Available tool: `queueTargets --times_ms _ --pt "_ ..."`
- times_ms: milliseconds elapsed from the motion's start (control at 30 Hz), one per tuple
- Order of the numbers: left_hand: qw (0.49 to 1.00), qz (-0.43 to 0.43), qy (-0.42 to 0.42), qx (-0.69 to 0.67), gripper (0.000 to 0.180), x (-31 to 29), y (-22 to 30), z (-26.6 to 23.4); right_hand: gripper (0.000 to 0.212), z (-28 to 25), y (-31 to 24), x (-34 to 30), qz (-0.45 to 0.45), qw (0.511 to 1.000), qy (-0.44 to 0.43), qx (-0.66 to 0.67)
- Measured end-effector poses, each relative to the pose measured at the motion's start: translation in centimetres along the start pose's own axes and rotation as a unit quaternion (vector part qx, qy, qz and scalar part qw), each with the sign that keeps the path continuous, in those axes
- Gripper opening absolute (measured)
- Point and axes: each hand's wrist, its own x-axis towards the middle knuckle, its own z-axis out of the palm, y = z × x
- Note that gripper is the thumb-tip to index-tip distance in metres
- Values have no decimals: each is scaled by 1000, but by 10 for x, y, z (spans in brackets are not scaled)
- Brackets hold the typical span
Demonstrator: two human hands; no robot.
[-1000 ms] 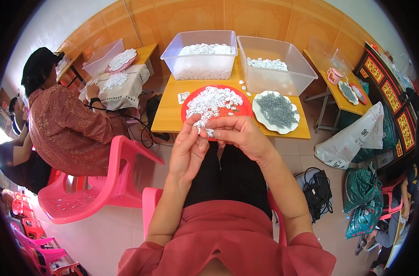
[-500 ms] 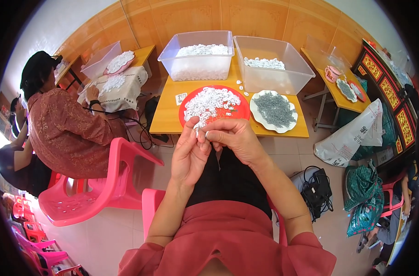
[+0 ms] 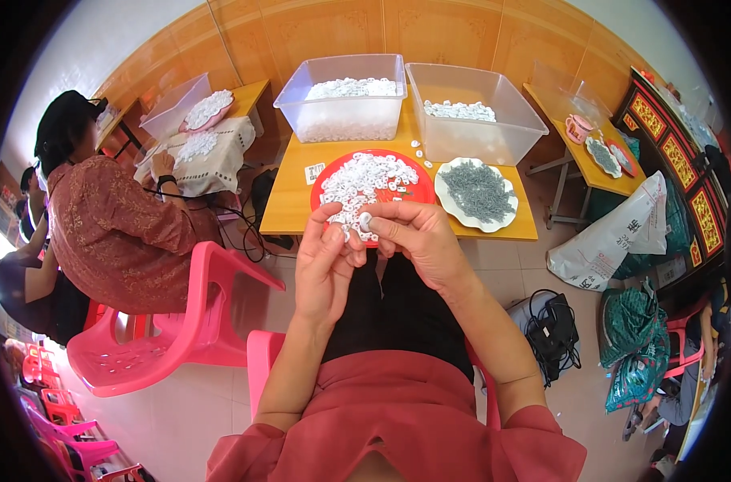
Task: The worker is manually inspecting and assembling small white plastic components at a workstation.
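Both my hands are raised in front of the near edge of a red round tray heaped with small white plastic pieces. My right hand pinches a small rounded white plastic piece between thumb and forefinger. Close beside it, my left hand has its thumb and forefinger curled together, with a bit of white at the tips; the fingers partly hide it. To the right of the tray, a white scalloped plate carries a pile of small thin grey parts.
Two clear plastic bins with white pieces stand at the back of the wooden table. A person sits at the left beside a pink chair. White sack and black bag with cables lie on the right.
My hands have drawn slightly apart. The white piece in my right fingers has come up into clearer view, and my left fingers have shifted a little left.
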Motion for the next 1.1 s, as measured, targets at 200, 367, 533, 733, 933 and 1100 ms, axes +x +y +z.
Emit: queueTargets --times_ms 200,367,533,733,933,1100 --pt "954 97 14 283 35 -1 -2 6 26 -6 -7 0 -13 999 9 -42" --pt "942 116 24 314 37 -2 -5 9 25 -4 -11 -2 -5 999 6 -51" --pt "937 122 28 325 37 -2 -6 9 25 -5 -10 -2 -9 997 10 -75" --pt "932 123 25 339 36 -3 -7 11 24 -6 -9 -2 -14 996 8 -90" --pt "924 132 23 359 36 -1 -10 7 24 -7 -9 -3 -13 996 11 -85" --pt "918 139 22 371 36 -2 -12 6 22 0 -14 -5 -39 992 14 -123"
